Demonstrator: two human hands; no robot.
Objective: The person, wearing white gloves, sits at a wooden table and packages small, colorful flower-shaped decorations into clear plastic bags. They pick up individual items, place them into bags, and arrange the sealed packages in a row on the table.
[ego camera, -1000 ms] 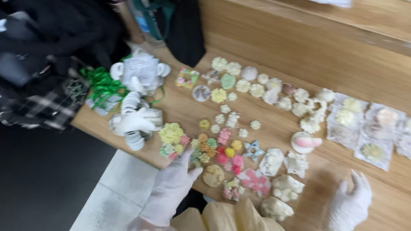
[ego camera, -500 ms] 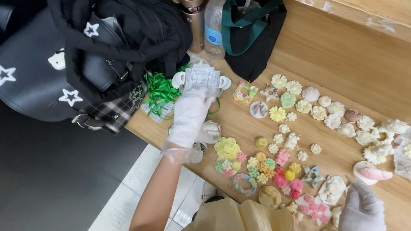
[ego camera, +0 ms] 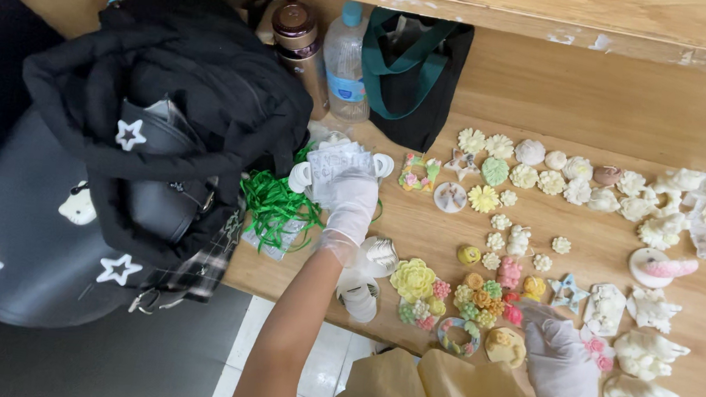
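Observation:
My left hand (ego camera: pixel 346 194), in a thin white glove, reaches forward over the wooden table (ego camera: pixel 600 101) and grips a clear plastic bag (ego camera: pixel 335 159) that lies among white tape rolls, beside a bundle of green ribbon (ego camera: pixel 275 209). My right hand (ego camera: pixel 563 370), also gloved, rests near the table's front edge with its fingers laid over small colourful cast pieces, next to a round yellowish piece (ego camera: pixel 506 346). A large yellow flower piece (ego camera: pixel 412 279) lies between my two hands.
Many small cast flowers, shells and stars are spread across the table to the right. Two black bags with white stars (ego camera: pixel 128 196) fill the left end. A brown flask (ego camera: pixel 298 45), a water bottle (ego camera: pixel 350 62) and a black tote with green handles (ego camera: pixel 410 76) stand at the back.
My left hand has reached forward from the table's front edge to the plastic bag by the green ribbon. The right hand has come to rest on the small pieces near the edge.

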